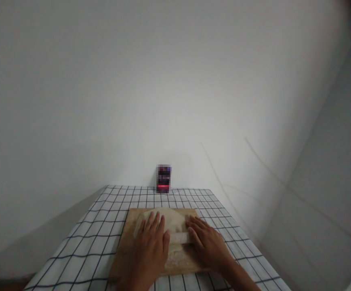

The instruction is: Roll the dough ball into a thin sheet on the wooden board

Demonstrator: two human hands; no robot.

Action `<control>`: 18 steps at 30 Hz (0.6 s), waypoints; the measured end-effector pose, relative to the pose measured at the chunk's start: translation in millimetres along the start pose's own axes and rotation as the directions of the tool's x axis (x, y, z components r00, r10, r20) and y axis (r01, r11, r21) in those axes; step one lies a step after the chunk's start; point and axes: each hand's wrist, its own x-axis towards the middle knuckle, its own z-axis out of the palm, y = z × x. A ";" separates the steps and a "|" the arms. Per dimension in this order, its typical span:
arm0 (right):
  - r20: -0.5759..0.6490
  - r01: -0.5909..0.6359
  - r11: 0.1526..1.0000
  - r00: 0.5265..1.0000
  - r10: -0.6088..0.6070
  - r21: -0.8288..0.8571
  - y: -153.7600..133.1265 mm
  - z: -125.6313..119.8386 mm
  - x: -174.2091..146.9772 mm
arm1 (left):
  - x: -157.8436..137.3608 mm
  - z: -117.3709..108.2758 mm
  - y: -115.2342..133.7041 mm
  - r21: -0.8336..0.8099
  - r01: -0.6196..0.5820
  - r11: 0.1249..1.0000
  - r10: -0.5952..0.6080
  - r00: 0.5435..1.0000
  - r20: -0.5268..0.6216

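A wooden rolling pin (179,238) lies across a sheet of pale dough (173,221) on a wooden board (187,264). My left hand (151,242) rests palm down over the left part of the pin, its fingers stretched forward onto the dough. Over the pin's right end lies my right hand (207,240), fingers extended and its tips near the dough's right edge. Both ends of the pin are hidden beneath my hands. Flour dusts the board in front of the pin.
A white tablecloth with dark grid lines (93,238) covers the table under the board. At the far edge a dark, pixelated upright object (163,178) leans near the white wall (163,101). Thin cable-like lines run along the wall on the right.
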 end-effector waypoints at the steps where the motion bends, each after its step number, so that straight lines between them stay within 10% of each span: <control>1: -0.012 0.003 1.000 1.000 -0.003 0.001 -0.3 1.7 -9.0 | -7.8 -0.7 0.1 -0.021 -0.025 0.999 0.024 1.000 -0.016; 7: -0.081 0.034 0.999 0.996 -0.036 -0.028 -1.2 8.3 -35.8 | -26.6 -7.2 5.0 -0.056 -0.054 0.997 0.053 0.999 -0.009; 18: 0.110 -0.116 0.969 0.984 0.143 -0.217 -26.6 -23.0 31.1 | -2.4 -39.2 -12.6 -0.009 0.114 0.993 -0.112 0.984 0.135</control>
